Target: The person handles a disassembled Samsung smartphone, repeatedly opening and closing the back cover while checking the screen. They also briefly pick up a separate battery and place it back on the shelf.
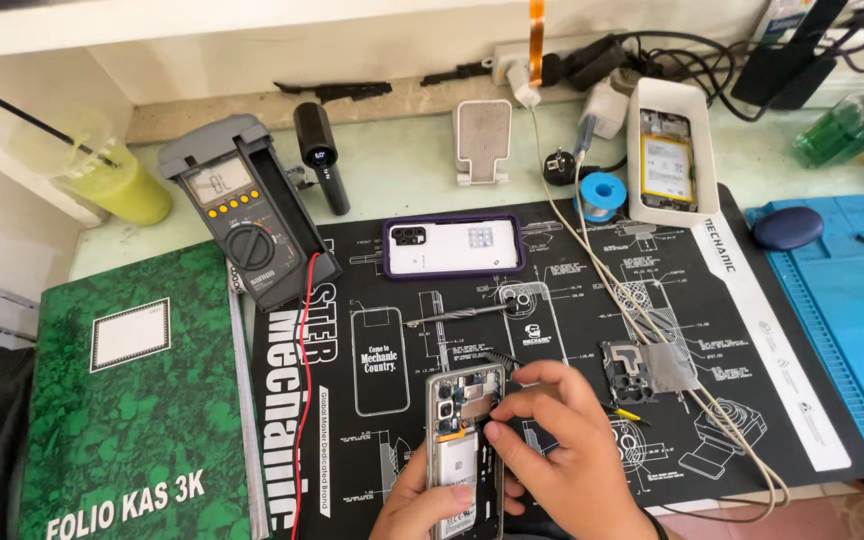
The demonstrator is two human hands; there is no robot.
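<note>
My left hand [420, 505] grips the opened phone [464, 445] from below, fingers closed around its lower left edge; the phone lies back-off and face down at the near edge of the black work mat [752, 330], its circuit board and battery exposed. My right hand [552, 450] is closed in a pinch over the phone's upper right corner, fingertips [497, 412] touching the board beside the camera block; whether they hold a small part or tool I cannot tell. A screwdriver [462, 315] lies crosswise on the mat just beyond the phone, apart from it. To the right, a removed metal bracket with camera cut-outs [647, 370] rests near my right hand, and pale cables [652, 330] run diagonally from the far wall past it to the mat's near right corner. Farther back, a white phone in a purple case [452, 247] lies flat with open mat around it. A multimeter [247, 215] overlaps the mat's far left corner, its red lead [304, 400] trailing down the left margin close to the phone. A green ledger [127, 400] fills the surface left of the mat; a blue mat [852, 320] borders it on the right. A second opened phone in a white tray [670, 150] stands at the far right edge.
</note>
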